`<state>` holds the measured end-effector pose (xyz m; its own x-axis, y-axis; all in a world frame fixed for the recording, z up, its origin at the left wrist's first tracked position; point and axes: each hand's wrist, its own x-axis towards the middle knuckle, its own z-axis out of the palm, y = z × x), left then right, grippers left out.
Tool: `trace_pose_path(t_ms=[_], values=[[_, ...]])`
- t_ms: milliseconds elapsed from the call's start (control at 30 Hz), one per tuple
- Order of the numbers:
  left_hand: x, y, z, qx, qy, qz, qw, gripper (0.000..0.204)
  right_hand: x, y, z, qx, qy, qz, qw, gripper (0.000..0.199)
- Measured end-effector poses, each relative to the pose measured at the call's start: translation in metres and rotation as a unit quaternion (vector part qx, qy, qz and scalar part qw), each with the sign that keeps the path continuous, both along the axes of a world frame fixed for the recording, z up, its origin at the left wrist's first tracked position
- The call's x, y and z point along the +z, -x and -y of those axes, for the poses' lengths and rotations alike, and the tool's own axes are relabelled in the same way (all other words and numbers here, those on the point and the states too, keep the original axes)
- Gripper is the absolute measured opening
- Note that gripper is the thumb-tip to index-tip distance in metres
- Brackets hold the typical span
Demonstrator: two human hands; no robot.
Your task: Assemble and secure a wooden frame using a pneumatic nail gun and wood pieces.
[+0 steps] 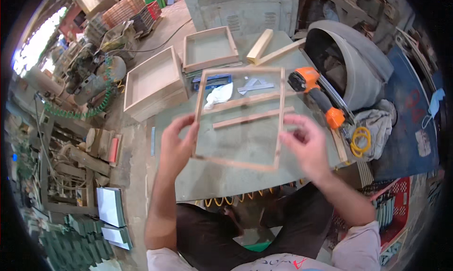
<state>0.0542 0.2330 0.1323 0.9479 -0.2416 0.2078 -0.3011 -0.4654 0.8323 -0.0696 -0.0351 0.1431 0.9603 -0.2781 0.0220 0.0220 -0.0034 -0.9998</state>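
grip: both hands clamped on thin square wooden frame (240, 117), held up above grey worktable (236, 176), tilted slightly.
L hand (177, 146): fingers closed on frame's left rail nr lower corner.
box, far L: shallow wooden tray (153, 84) at table's left edge; 2nd tray (210, 49) behind it.
thru frame: white rag (219, 95), blue tool (212, 80), metal square (255, 86), 2 loose wood strips (252, 117) lying on table.
R hand (306, 146): fingers pinched on frame's right rail, lower half.
R of frame: orange nail gun (314, 94) on table edge; yellow coiled hose (361, 141) & grey cloth (377, 124) just beside.
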Motion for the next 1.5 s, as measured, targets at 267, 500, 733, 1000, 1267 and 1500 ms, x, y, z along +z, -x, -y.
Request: trace_pose_path(t_ms=[267,500,733,1000,1267,1500], values=[[-0.014,0.074,-0.002,0.000,-0.080,-0.091,0.993,0.028,-0.075,0.126,-0.093,-0.120,-0.194,0.094,0.969,0.037],[0.001,0.091,0.004,0.029,-0.086,-0.152,0.984,0.026,-0.066,0.145,-0.092,-0.074,-0.119,0.132,0.981,0.037],[0.010,0.085,0.043,0.042,-0.148,-0.121,0.981,0.020,-0.073,0.146,-0.081,-0.072,-0.162,0.114,0.977,0.034],[-0.007,0.061,0.071,0.002,-0.215,-0.073,0.974,0.019,-0.083,0.144,-0.073,-0.101,-0.155,0.050,0.981,0.028],[-0.026,0.030,0.110,-0.083,-0.240,-0.016,0.967,0.021,-0.087,0.149,-0.085,-0.102,-0.163,0.028,0.981,0.027],[-0.033,0.018,0.118,-0.120,-0.265,0.028,0.956,0.024,-0.089,0.145,-0.091,-0.131,-0.124,0.012,0.984,0.033]])
